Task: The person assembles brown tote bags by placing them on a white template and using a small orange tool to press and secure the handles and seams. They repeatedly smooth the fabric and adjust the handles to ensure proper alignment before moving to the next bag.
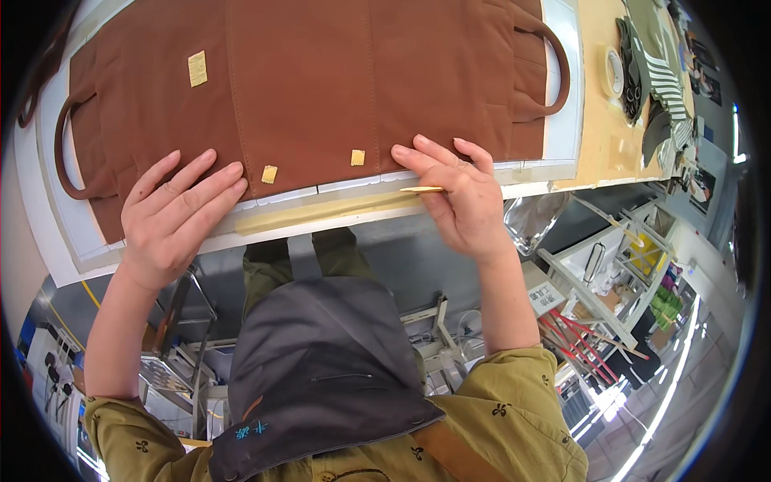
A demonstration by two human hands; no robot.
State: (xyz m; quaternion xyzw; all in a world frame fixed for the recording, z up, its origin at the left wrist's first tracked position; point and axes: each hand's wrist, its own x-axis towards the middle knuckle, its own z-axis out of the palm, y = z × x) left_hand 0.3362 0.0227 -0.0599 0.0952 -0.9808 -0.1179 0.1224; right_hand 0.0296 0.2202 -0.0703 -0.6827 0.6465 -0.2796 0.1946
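A large brown fabric piece [301,88] with stitched lines lies flat on a white sheet [566,80]. A fabric loop sticks out from its left side [63,149] and another from its right side [562,68]. My left hand [181,213] rests on the near left edge of the fabric, fingers spread. At the near right edge, my right hand [462,197] pinches a thin yellow strip [422,189] between thumb and finger, its other fingertips on the fabric. Small yellow tape pieces sit on the fabric: one [270,174] near my left hand, one [358,157] near my right, and one [197,69] farther back.
Yellow tape [321,215] runs along the board's near edge. To the right are a tape roll [613,72] and striped and dark green fabrics [665,84] on a tan surface. Below right stands a metal rack [602,281] with red-handled items. A dark apron [321,345] covers my lap.
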